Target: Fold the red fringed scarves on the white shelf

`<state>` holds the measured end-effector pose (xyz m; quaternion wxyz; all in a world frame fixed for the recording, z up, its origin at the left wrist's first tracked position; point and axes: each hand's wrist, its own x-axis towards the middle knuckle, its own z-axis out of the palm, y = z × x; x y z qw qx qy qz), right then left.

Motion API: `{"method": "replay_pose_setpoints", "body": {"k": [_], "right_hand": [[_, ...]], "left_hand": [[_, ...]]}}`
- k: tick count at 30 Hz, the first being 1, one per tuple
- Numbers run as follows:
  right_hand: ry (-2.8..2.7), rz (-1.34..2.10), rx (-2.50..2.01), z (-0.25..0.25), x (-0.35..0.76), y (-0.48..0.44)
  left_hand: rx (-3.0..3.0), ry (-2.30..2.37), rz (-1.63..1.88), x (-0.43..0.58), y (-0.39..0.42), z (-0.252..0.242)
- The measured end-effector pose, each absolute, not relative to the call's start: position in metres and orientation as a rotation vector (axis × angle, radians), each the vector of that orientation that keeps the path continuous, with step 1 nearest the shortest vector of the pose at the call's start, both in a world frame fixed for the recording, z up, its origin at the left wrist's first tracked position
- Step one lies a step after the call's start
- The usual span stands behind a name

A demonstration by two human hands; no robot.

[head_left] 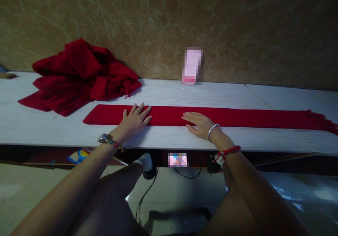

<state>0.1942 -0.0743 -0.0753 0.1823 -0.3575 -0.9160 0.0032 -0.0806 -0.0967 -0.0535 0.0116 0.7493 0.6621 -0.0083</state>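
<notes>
A long red scarf (pixel 245 118), folded into a narrow strip, lies flat along the white wooden tabletop (pixel 158 137), its fringed end at the far right. My left hand (pixel 134 120) rests on its left part with the fingers spread. Farther right, my right hand (pixel 199 124) lies on the strip near its middle, fingers stretched out and the thumb apart. Neither hand grips anything. Behind the strip's left end sits a crumpled heap of red fabric (pixel 79 76) with some fringe showing.
A blurred pink item (pixel 192 67) stands against the brown marbled wall (pixel 148 25). A brown block (pixel 7 76) lies at the far left. Below the tabletop are a colourful packet (pixel 79 155), a blurred pink item (pixel 177 160) and a black cable (pixel 144 195).
</notes>
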Motion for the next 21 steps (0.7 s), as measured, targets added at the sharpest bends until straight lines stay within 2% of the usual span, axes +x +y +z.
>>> {"method": "replay_pose_setpoints", "body": {"k": [10, 21], "right_hand": [[-2.617, -0.097, -1.264, -0.069, 0.172, -0.087], [-2.624, 0.028, -1.430, -0.068, 0.173, -0.086]], "left_hand": [[2.658, 1.581, -0.060, -0.048, -0.101, -0.055], [2.362, 1.855, -0.278, -0.071, -0.100, -0.047]]}}
